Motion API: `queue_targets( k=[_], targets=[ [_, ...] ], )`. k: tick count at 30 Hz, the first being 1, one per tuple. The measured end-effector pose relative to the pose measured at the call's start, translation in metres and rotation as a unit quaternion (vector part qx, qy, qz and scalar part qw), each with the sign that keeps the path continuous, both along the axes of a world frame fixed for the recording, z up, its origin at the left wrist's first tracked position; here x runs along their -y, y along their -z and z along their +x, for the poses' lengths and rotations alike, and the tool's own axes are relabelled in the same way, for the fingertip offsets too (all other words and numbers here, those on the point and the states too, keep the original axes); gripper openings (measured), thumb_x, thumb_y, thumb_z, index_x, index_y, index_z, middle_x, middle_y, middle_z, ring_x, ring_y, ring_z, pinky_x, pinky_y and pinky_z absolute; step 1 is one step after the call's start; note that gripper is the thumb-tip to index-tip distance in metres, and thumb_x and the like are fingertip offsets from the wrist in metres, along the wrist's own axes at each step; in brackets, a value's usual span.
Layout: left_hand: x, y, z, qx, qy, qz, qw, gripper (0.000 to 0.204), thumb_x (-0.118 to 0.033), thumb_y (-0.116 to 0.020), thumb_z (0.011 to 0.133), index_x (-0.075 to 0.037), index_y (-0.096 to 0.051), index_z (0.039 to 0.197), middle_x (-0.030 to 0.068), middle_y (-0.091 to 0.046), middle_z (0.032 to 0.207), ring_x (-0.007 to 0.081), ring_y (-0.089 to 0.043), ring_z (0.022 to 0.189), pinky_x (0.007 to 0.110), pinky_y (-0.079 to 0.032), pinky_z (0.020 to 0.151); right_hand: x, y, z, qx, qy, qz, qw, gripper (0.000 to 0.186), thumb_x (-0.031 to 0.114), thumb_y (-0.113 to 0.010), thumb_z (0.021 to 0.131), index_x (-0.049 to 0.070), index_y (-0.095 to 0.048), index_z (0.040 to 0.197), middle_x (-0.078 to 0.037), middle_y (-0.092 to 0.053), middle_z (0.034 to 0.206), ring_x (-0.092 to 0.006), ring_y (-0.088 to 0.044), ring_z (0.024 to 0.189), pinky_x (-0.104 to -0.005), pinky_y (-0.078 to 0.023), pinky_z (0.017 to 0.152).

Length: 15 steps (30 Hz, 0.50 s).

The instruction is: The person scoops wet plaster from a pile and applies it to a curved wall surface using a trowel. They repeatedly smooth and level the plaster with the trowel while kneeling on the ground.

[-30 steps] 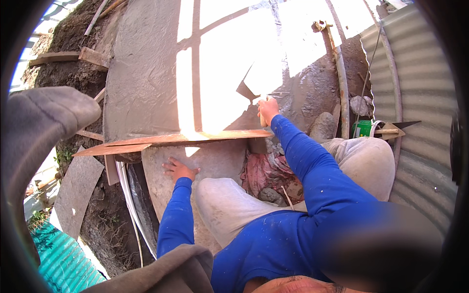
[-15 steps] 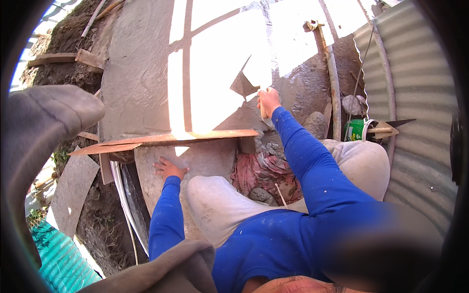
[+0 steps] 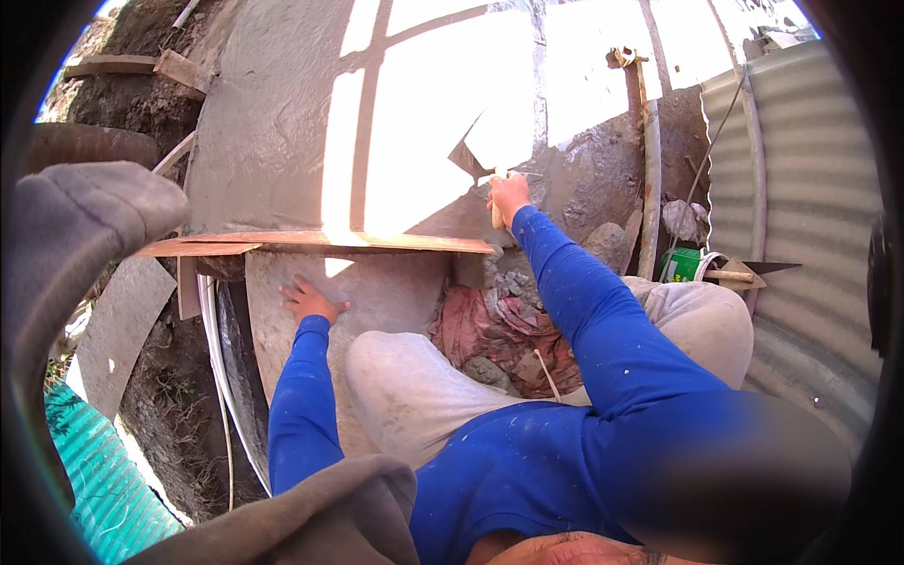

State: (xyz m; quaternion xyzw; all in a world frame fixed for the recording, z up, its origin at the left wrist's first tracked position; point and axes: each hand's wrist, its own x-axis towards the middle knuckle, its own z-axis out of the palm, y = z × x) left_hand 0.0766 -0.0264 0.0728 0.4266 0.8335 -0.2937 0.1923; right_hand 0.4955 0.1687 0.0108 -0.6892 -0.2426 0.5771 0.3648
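My right hand (image 3: 508, 196) is closed around the handle of a trowel (image 3: 467, 155), whose pointed blade is over the wet concrete (image 3: 245, 122); I cannot tell whether it touches. My left hand (image 3: 311, 303) lies spread on a pale, rough slab (image 3: 386, 292), just below a thin reddish board (image 3: 424, 244) along the concrete's near edge. A dirty red cloth or sack (image 3: 499, 330) lies in rubble under my right forearm, beside my bent knee.
Right are a rusty pipe (image 3: 650, 188), a green bucket (image 3: 681, 266), another trowel (image 3: 767, 269) and a corrugated metal sheet (image 3: 800, 188). Left are dirt, planks (image 3: 113, 64), white pipes (image 3: 224, 386), a grey panel (image 3: 118, 330) and a teal corrugated sheet (image 3: 99, 471).
The whole view has shifted slightly. My right hand has edged forward over the concrete with the trowel, while my left hand stays spread on the slab.
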Motion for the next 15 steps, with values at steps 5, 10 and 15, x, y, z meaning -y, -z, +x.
queue_targets(
  k=[5,10,15],
  targets=[
    [-0.010,-0.005,0.009,0.010,-0.046,0.007,0.999,0.153,-0.058,-0.095,0.067,-0.001,0.005,0.167,0.0366,-0.002,0.171,0.0601,-0.010,0.156,0.062,-0.019,0.127,0.003,-0.007,-0.025,-0.018,-0.110,-0.005,0.994,0.015,0.012,-0.070,0.093,-0.002,-0.064,0.090,-0.011,-0.066,0.073,-0.0227,-0.065,0.050,-0.0380,-0.050,0.043],
    [-0.009,-0.018,0.013,0.034,-0.077,0.009,0.996,0.150,-0.055,-0.095,0.069,-0.003,0.005,0.168,0.0368,0.000,0.171,0.0614,-0.011,0.155,0.060,-0.019,0.128,0.007,-0.048,-0.021,-0.035,-0.191,0.024,0.981,0.017,0.011,-0.064,0.095,-0.005,-0.063,0.088,-0.010,-0.065,0.074,-0.0186,-0.061,0.051,-0.0346,-0.049,0.047],
    [-0.003,-0.007,0.001,0.012,-0.045,0.016,0.999,0.152,-0.053,-0.096,0.067,-0.003,0.006,0.167,0.0354,-0.001,0.171,0.0611,-0.008,0.156,0.062,-0.018,0.128,0.011,-0.051,0.022,0.006,-0.139,0.082,0.987,0.018,0.013,-0.064,0.095,-0.004,-0.064,0.103,-0.008,-0.063,0.076,-0.0163,-0.061,0.052,-0.0350,-0.050,0.048]
  ],
)
